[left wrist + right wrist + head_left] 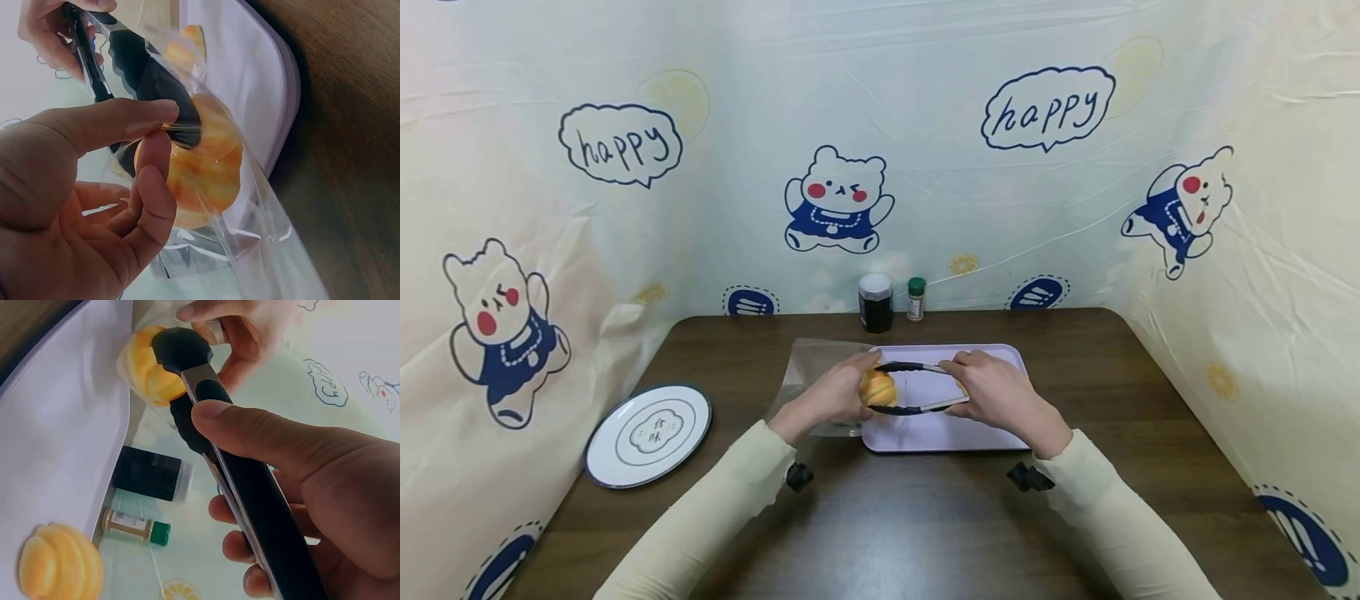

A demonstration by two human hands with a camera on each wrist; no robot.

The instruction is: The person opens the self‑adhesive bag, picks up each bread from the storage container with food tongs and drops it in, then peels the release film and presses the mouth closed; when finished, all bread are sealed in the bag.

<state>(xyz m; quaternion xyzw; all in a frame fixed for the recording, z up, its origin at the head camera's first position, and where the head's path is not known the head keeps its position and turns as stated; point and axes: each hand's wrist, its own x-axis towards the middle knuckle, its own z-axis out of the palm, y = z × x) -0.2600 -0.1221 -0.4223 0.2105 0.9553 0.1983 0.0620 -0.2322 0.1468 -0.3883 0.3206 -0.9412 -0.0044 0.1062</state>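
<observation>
Where the plate (pixel 647 435) lies: left on the brown wooden table (pixel 887 517).
Clear bag (pixel 816 367): its edges hard to make out.
Left hand (pixel 838 387): pinches the bag.
Bread roll (pixel 877 388): between the tongs' black tips, behind film; how far inside, I cannot tell.
Tongs (pixel 259 506): handle end cut off in the right-wrist view.
Right hand (pixel 996 387): holds the tongs, mostly hiding a second roll (pixel 60 562) on the lilac tray (pixel 917 433).
Backdrop (pixel 925 83): pale, bear-printed cloth.
</observation>
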